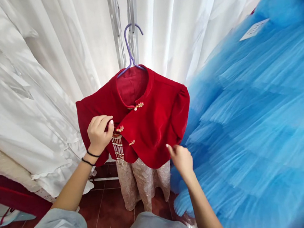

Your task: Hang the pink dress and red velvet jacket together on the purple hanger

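From my end I see red jacket hanging on purple hanger, above pale patterned skirt; left hand at jacket front near beaded tassel, fingers bent toward thumb, can't tell if pinching cloth; right hand by hem, fingers curled, grip unclear.

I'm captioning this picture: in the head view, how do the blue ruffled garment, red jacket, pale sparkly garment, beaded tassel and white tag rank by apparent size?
1. Blue ruffled garment
2. Red jacket
3. Pale sparkly garment

Beaded tassel and white tag: both smallest, too alike to rank.
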Motion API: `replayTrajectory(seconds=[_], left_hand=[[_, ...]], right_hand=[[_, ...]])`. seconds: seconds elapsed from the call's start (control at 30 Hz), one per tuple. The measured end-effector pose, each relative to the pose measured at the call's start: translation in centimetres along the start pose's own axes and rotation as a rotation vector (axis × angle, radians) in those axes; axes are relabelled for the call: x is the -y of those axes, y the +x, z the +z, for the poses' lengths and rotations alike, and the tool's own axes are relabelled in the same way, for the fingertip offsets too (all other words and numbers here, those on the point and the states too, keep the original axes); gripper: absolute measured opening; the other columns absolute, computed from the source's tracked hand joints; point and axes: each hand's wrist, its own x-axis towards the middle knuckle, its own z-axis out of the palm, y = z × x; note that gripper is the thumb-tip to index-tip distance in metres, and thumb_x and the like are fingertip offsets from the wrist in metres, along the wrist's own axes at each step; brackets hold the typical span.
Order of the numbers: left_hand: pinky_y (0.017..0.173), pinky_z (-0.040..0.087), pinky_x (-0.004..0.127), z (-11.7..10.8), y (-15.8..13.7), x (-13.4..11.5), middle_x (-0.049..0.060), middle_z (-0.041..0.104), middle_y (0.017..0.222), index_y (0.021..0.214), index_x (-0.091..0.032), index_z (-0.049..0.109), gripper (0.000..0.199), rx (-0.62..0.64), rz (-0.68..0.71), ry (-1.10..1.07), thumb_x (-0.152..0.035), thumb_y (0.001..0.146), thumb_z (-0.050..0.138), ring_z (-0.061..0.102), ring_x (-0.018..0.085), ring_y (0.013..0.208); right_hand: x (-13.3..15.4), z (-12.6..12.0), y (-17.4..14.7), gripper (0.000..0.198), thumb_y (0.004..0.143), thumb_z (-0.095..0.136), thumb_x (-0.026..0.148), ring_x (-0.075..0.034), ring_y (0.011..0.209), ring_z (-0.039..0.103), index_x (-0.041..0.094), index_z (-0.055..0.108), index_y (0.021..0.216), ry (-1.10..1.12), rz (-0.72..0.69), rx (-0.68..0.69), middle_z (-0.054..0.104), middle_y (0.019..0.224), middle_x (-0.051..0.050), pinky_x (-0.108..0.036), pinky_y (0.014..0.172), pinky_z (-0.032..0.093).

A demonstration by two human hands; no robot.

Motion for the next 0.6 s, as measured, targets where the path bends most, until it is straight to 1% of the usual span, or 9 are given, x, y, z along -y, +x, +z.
replayTrajectory(seconds=[0.07, 0.13, 0.17, 0.23, 0.27, 0.37, 0.43, 0.5, 0.6], left_hand=[[0.104, 0.044, 0.046, 1.4, -2.0, -0.9, 0.017, 0.065, 0.119, 0.114, -0.018, 0.065, 0.032, -0.078, -0.114, 0.042, -0.034, 0.095, 0.044, 0.059, 0.028, 0.117], [0.110, 0.038, 0.054, 3.3, -3.4, -2.2, 0.025, 0.046, 0.143, 0.137, -0.014, 0.049, 0.054, -0.058, -0.209, 0.093, -0.042, 0.091, 0.054, 0.043, 0.036, 0.137], [0.112, 0.034, 0.058, 4.2, -3.8, -2.6, 0.029, 0.035, 0.151, 0.145, -0.010, 0.038, 0.072, -0.038, -0.247, 0.120, -0.047, 0.087, 0.059, 0.033, 0.040, 0.143], [0.112, 0.029, 0.064, 5.1, -3.7, -2.8, 0.033, 0.024, 0.154, 0.150, -0.007, 0.027, 0.090, -0.045, -0.329, 0.174, -0.053, 0.082, 0.064, 0.024, 0.046, 0.146], [0.111, 0.030, 0.064, 5.0, -3.4, -2.3, 0.032, 0.028, 0.153, 0.149, -0.009, 0.029, 0.085, -0.068, -0.360, 0.189, -0.051, 0.084, 0.062, 0.027, 0.046, 0.144], [0.105, 0.041, 0.053, 2.3, -1.3, 0.7, 0.021, 0.053, 0.129, 0.137, -0.017, 0.051, 0.047, -0.112, -0.339, 0.162, -0.029, 0.092, 0.049, 0.051, 0.036, 0.124], [0.101, 0.045, 0.046, -0.9, 0.9, 3.5, 0.015, 0.058, 0.112, 0.124, -0.019, 0.062, 0.040, -0.149, -0.276, 0.156, -0.016, 0.090, 0.043, 0.056, 0.030, 0.111], [0.102, 0.044, 0.046, -4.1, 4.1, 6.2, 0.013, 0.057, 0.109, 0.117, -0.020, 0.065, 0.037, -0.226, -0.242, 0.185, -0.013, 0.088, 0.043, 0.055, 0.029, 0.110], [0.106, 0.041, 0.044, -6.4, 10.1, 9.3, 0.008, 0.057, 0.113, 0.108, -0.021, 0.065, 0.028, -0.288, -0.221, 0.144, -0.013, 0.090, 0.045, 0.052, 0.024, 0.114]], right_hand=[[2.5, -1.7, 0.3, 0.048, 0.092, 0.052, 0.054, -0.032, 0.111, 0.065, 0.014, 0.065, 0.114, 0.002, -0.245, -0.214, 0.068, 0.115, -0.022, -0.046, 0.093, 0.051], [5.5, -1.6, 1.6, 0.081, 0.080, 0.065, 0.060, -0.038, 0.141, 0.040, 0.012, 0.046, 0.142, 0.009, -0.495, -0.344, 0.042, 0.149, -0.026, -0.056, 0.109, 0.040], [6.8, -1.1, 2.6, 0.096, 0.074, 0.072, 0.060, -0.042, 0.148, 0.025, 0.010, 0.037, 0.148, -0.030, -0.565, -0.368, 0.027, 0.157, -0.028, -0.062, 0.113, 0.031], [8.3, 0.0, 5.0, 0.107, 0.069, 0.079, 0.052, -0.048, 0.151, 0.007, 0.007, 0.029, 0.152, -0.120, -0.561, -0.395, 0.011, 0.161, -0.031, -0.074, 0.112, 0.017], [8.4, 0.2, 6.3, 0.104, 0.071, 0.079, 0.044, -0.049, 0.150, 0.005, 0.007, 0.027, 0.153, -0.135, -0.523, -0.425, 0.009, 0.161, -0.032, -0.077, 0.111, 0.013], [6.8, -2.0, 10.2, 0.079, 0.079, 0.064, 0.016, -0.045, 0.150, 0.010, 0.015, 0.036, 0.153, -0.098, -0.485, -0.612, 0.016, 0.163, -0.024, -0.076, 0.111, 0.011], [5.6, -5.6, 13.0, 0.061, 0.079, 0.054, 0.005, -0.041, 0.149, 0.019, 0.019, 0.058, 0.138, -0.029, -0.530, -0.792, 0.033, 0.159, -0.017, -0.069, 0.116, 0.014], [5.5, -9.9, 16.1, 0.045, 0.081, 0.049, 0.002, -0.036, 0.143, 0.035, 0.014, 0.073, 0.117, 0.094, -0.579, -0.906, 0.052, 0.147, -0.017, -0.057, 0.118, 0.022], [7.5, -14.4, 19.9, 0.037, 0.090, 0.041, 0.013, -0.024, 0.118, 0.062, 0.003, 0.073, 0.107, 0.285, -0.646, -0.810, 0.070, 0.118, -0.020, -0.039, 0.103, 0.044]])
